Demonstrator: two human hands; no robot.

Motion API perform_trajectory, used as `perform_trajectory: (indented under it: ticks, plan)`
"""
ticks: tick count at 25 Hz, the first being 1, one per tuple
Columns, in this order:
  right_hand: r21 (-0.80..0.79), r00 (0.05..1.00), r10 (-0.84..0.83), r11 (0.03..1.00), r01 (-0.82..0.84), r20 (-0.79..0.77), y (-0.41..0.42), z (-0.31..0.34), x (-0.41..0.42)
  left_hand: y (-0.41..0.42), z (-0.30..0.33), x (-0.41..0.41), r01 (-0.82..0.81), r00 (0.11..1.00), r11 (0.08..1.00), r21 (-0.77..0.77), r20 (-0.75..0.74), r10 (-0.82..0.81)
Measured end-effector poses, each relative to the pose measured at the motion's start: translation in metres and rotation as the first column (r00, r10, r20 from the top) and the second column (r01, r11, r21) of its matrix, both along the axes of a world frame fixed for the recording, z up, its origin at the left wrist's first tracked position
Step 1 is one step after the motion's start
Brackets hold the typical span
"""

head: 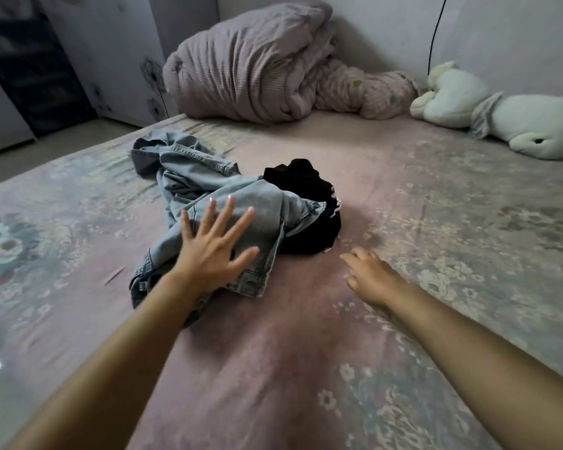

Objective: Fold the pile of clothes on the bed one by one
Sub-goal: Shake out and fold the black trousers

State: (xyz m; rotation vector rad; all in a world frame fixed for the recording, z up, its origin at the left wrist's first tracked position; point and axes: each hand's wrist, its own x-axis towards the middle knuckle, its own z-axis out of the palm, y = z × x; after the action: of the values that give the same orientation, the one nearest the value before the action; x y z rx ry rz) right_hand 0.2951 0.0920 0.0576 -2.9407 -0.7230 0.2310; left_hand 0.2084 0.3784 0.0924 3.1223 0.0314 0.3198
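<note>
Pink floral bed (pixel 306 368), clothes pile mid-bed: denim garment (pixel 208 196) over black garment (pixel 309 222). Left hand (pixel 213 254) spread flat on denim, right hand (pixel 368 274) loosely curled, empty, on sheet beside pile

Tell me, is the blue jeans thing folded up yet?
Not folded. The denim garment lies crumpled in a heap, partly over the black garment.

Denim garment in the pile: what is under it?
The denim garment drapes over a black garment, whose far and right parts show. The left hand lies spread on the denim. Anything deeper is hidden.
</note>
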Motion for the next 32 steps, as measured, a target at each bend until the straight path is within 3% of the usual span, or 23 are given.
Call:
perform_trajectory:
  ticks: [3,5,6,8,10,12,17,20,24,25,27,30,32]
  plan:
    - [0.043,0.999,0.002,0.999,-0.004,0.034,0.019,-0.004,0.021,-0.006,-0.076,0.018,-0.043,0.986,0.996,0.083,-0.158,0.056]
    - [0.223,0.994,-0.111,0.968,0.113,-0.018,0.03,-0.007,0.05,-0.008,-0.096,0.021,-0.045,0.988,0.992,0.121,-0.141,0.062]
    - [0.364,0.974,-0.199,0.904,0.224,-0.105,0.035,-0.01,0.068,-0.008,-0.098,0.021,-0.031,0.991,0.993,0.114,-0.124,0.045]
    - [0.623,0.87,-0.348,0.607,0.493,-0.349,0.048,-0.015,0.098,-0.009,-0.096,0.02,-0.028,0.998,0.991,0.129,-0.05,0.034]
    - [0.684,0.76,-0.342,0.334,0.648,-0.553,0.066,-0.023,0.116,-0.008,-0.097,0.022,-0.027,1.0,0.992,0.123,0.019,0.025]
    - [0.703,0.744,-0.313,0.255,0.664,-0.59,0.076,-0.029,0.119,-0.008,-0.104,0.022,-0.026,0.998,0.99,0.141,0.061,0.018]
    - [0.777,0.757,-0.494,0.228,0.587,-0.427,0.036,-0.018,0.093,-0.003,-0.107,0.024,-0.02,0.999,0.991,0.132,0.047,0.014]
    - [0.719,0.762,-0.572,0.387,0.577,-0.304,-0.036,0.015,0.061,-0.001,-0.108,0.026,-0.027,0.999,0.991,0.131,-0.043,0.033]
    - [0.519,0.801,-0.57,0.636,0.571,-0.183,-0.133,0.055,-0.027,-0.014,-0.09,0.015,-0.09,0.97,0.989,0.119,-0.213,0.114]
    - [0.509,0.819,-0.541,0.659,0.553,-0.19,-0.148,0.063,-0.048,-0.025,-0.084,0.008,-0.161,0.949,0.986,0.047,-0.266,0.167]
    - [0.552,0.842,-0.492,0.649,0.523,-0.22,-0.174,0.086,-0.084,-0.072,-0.064,-0.011,-0.202,0.965,0.952,-0.232,-0.212,0.153]
    - [0.685,0.825,-0.471,0.49,0.539,-0.312,-0.193,0.138,-0.12,-0.176,-0.016,-0.055,0.07,0.997,0.818,-0.57,0.004,-0.083]
    - [0.716,0.819,-0.421,0.42,0.557,-0.391,-0.199,0.172,-0.143,-0.242,0.015,-0.089,0.273,0.952,0.676,-0.684,0.093,-0.291]
